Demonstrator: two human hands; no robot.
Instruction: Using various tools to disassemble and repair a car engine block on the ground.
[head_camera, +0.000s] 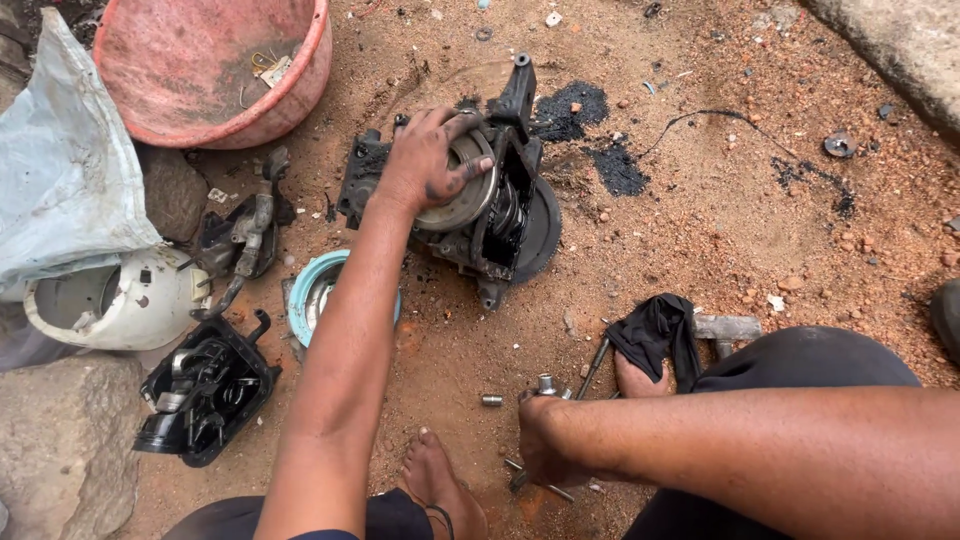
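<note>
Reddish sandy ground (700, 230), strewn with pebbles and black oil stains, lies under you. Your left hand (428, 160) reaches far to the greasy engine casing (490, 200) at the middle, fingers spread flat over its round metal disc (462, 190), palm pressed against it. Your right hand (545, 440) is down near your feet, curled over some small metal tools (545, 385) on the ground; whether it is gripping one, you cannot tell from here. A black rag (655, 330) lies just right of those tools. To the left sit a teal round cover (312, 290), a black housing (205, 390), a white shell (125, 300), and farther off a pink tub (215, 65).
</note>
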